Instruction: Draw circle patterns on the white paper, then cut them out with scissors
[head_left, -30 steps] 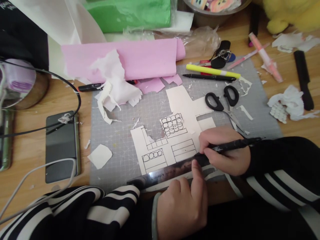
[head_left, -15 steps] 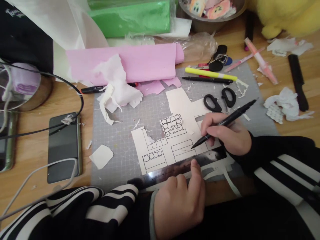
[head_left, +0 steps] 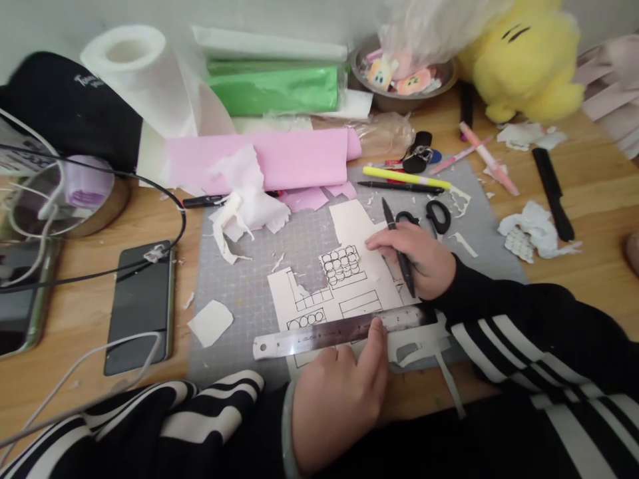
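My left hand (head_left: 344, 392) is curled at the near edge of a metal ruler (head_left: 309, 336), its index fingertip pressing on the steel; the thumb is hidden. The ruler lies slantwise across a cut sheet of white paper (head_left: 324, 303) drawn with black boxes, a row of circles and a block of circles. In my right hand (head_left: 419, 256) is a black marker pen (head_left: 403, 266), held across the fingers, while the fingertips rest on the paper right of the circles. Just beyond that hand, black-handled scissors (head_left: 439, 216) are partly covered by it.
A grey cutting mat (head_left: 259, 266) lies under the work. Around it are a phone (head_left: 142, 299), cables, paper scraps (head_left: 210, 322), folded pink paper (head_left: 299, 159), a yellow highlighter (head_left: 404, 176), and a black comb (head_left: 554, 193). Behind stand a metal bowl (head_left: 364, 80) and a yellow plush toy (head_left: 524, 66).
The view has tilted up. My right hand has swung the pen from pointing down at the paper to lying across its fingers, and now touches the sheet. The ruler covers more of the drawing.
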`<state>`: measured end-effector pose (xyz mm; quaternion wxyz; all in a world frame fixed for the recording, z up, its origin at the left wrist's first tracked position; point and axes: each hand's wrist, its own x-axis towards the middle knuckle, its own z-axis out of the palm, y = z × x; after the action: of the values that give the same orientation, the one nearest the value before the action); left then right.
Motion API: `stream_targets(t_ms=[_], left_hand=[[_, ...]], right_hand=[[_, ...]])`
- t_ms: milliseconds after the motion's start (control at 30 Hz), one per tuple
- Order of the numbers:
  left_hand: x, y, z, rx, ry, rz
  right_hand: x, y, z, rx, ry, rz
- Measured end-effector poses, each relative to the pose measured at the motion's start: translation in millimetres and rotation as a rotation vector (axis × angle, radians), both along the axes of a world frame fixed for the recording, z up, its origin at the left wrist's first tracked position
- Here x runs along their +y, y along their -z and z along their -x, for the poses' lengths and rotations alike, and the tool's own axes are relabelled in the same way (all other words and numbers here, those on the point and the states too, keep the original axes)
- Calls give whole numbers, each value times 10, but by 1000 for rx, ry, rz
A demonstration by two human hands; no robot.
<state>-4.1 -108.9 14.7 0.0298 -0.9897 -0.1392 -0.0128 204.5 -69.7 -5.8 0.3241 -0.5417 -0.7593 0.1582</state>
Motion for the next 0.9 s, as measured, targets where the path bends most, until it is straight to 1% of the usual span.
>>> stream_targets(t_ms=[67,167,233,300,367,500,567,633,767,900], left_hand=[[-1,23,7,-15,-4,-6],[-1,42,3,-65,-2,-20],[2,39,-3,-103,21,-39],[8,32,-7,-62,32,-31],[10,36,-8,-79,32,-34],[0,93,-13,-206,41,-67],[-8,128,-18,-251,21,-97],[-19,153,-25,-270,23,-128],[-67,168,-41,-210,48,-131],[-138,158,-35,-128,-2,-109]], right_hand=[[50,-1,-54,-75,103,-28],[104,6,-101,-77,263,16],[138,23,-110,-88,318,69],[175,44,-110,-118,344,90],[215,61,-108,-98,336,97],[290,72,-115,-28,180,155],[326,68,-120,-42,148,190],[359,54,-113,-73,151,213],[399,-16,-34,-163,207,238],[394,-96,62,-251,229,257]])
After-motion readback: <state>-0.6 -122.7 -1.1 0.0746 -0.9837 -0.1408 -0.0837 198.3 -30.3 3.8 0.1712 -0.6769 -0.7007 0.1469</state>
